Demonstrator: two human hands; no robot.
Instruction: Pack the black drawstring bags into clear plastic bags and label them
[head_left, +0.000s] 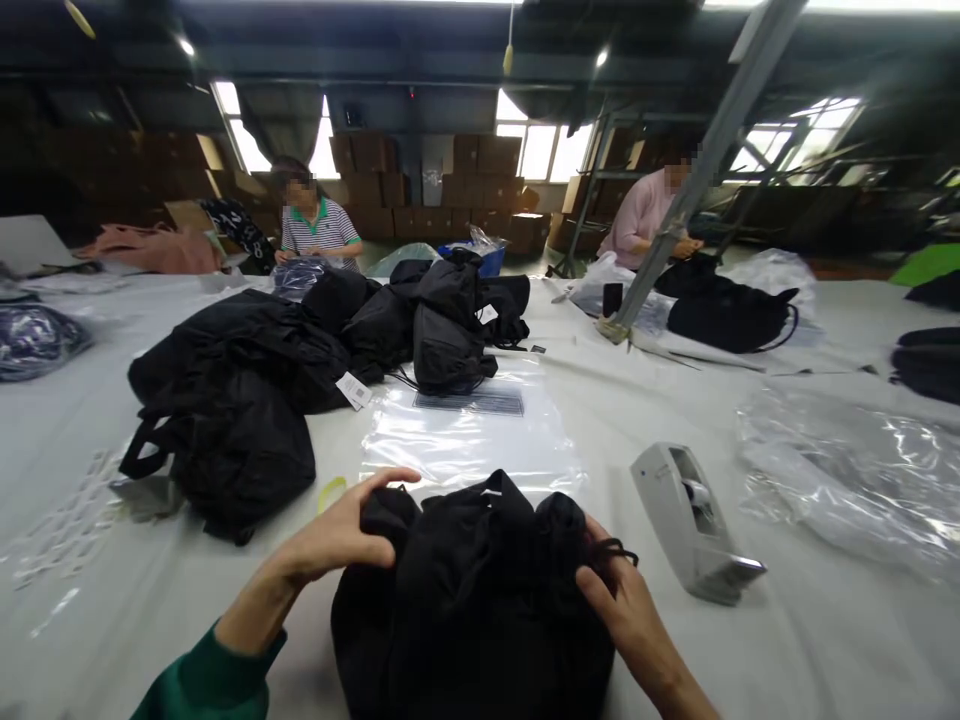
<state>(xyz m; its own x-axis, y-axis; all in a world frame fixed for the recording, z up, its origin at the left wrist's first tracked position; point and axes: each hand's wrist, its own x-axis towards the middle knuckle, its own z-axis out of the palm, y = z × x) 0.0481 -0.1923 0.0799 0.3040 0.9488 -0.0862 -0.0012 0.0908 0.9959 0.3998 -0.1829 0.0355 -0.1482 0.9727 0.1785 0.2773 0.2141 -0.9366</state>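
A black fabric drawstring bag [480, 610] lies right in front of me, its gathered top and a webbing loop pointing away. My left hand [345, 530] grips the bag's upper left corner, thumb on the near side and fingers over the far side. On the upper right corner, my right hand [619, 590] pinches the fabric beside a thin dark cord; some of its fingers are hidden behind the bag. Just beyond lies a stack of clear plastic bags [480, 440] with a printed block of text.
A grey tape dispenser [694, 520] stands at the right, near loose clear plastic [855, 480]. Several black bags [240, 410] with white tags are piled at the left and centre. A metal post [675, 220] rises from the table. Two people work across it.
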